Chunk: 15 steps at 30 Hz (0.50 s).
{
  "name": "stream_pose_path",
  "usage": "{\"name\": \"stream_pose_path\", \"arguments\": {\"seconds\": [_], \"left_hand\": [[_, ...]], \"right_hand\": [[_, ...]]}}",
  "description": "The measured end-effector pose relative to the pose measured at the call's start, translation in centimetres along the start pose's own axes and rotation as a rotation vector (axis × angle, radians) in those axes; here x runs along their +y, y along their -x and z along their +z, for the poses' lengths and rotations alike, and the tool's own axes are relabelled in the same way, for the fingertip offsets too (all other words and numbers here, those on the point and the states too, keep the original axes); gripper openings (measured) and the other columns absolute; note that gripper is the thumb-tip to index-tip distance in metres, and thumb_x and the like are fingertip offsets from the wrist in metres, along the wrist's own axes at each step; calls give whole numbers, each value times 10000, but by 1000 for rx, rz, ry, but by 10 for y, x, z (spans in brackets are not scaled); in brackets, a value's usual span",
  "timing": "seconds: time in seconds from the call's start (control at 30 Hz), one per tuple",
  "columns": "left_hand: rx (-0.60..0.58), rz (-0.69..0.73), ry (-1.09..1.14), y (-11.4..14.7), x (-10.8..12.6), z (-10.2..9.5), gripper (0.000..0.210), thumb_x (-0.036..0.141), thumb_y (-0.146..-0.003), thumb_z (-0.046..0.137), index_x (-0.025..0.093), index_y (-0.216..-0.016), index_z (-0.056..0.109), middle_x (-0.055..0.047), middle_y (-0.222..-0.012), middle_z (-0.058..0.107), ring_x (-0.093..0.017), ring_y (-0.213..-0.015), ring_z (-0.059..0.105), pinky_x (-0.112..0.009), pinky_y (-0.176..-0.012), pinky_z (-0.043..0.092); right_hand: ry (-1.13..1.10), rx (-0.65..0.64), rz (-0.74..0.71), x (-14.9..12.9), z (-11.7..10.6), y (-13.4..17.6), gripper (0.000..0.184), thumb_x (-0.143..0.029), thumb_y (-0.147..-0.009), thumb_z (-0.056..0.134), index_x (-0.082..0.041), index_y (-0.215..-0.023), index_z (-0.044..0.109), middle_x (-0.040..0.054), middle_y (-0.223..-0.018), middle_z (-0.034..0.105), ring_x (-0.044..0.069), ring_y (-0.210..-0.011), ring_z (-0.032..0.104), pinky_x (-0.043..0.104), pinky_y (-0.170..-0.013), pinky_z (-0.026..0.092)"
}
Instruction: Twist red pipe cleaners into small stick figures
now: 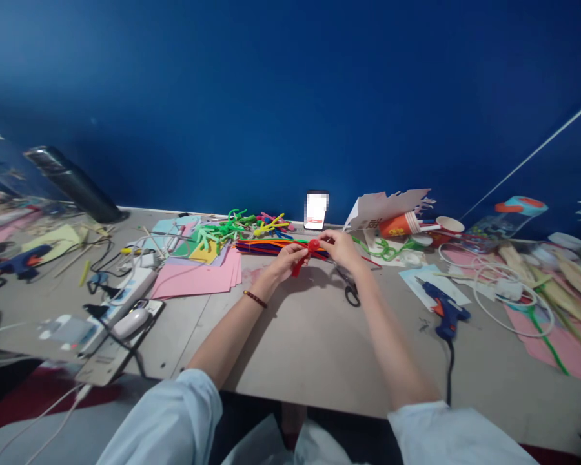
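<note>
Over the middle of the table, my left hand (290, 258) pinches a small red pipe-cleaner piece (314, 245) with a round coiled top and a short tail hanging down. My right hand (341, 248) has its fingertips closed at the right side of that coil. Just behind both hands lies a bundle of long pipe cleaners (252, 247) in orange, red, purple and other colours. Scissors (351, 294) with dark handles rest partly under my right wrist. A phone (316, 210) with a lit screen leans upright against the blue wall.
Left are pink paper sheets (198, 276), green bent pipe cleaners (223, 227), a power strip (126, 297) with cables and a dark flask (75, 184). Right are a blue glue gun (445, 310), red paper cups (399, 225), a coiled white cable (479, 284) and a clear bottle (503, 226).
</note>
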<state>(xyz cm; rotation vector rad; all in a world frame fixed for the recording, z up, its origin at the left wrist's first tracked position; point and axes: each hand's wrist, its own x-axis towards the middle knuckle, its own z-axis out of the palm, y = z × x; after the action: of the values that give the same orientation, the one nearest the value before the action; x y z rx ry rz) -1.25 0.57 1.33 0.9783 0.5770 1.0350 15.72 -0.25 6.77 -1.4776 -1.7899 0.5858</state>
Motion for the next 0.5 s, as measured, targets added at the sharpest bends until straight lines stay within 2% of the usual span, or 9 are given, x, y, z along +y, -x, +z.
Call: {"name": "stream_pose_path", "arguments": {"seconds": [0.23,0.33,0.5], "left_hand": [[-63,110,-327,1,4,4,235,335,-632,770,149,-767,723,-35,-651,663,-110,-586,585,-227,-607,462],[-105,130,-370,-1,0,3,224,351,-671,740,161,-791,735,-58,-753,691,-125,-646,604,-236,-637,478],[-90,109,-388,-3,-7,0,207,330,-681,735,168,-809,742,-68,-814,707,-126,-671,616,-236,-660,479]], "right_hand": [[184,12,-98,6,-16,-1,102,-256,-755,641,-206,-711,717,32,-751,632,157,-691,560,260,-623,392],[181,12,-118,8,-16,-1,105,-251,-759,637,-209,-704,716,27,-756,622,151,-684,555,256,-618,391],[178,-2,-130,3,-15,1,105,-236,-769,629,-214,-733,725,31,-774,624,153,-697,551,257,-622,385]]}}
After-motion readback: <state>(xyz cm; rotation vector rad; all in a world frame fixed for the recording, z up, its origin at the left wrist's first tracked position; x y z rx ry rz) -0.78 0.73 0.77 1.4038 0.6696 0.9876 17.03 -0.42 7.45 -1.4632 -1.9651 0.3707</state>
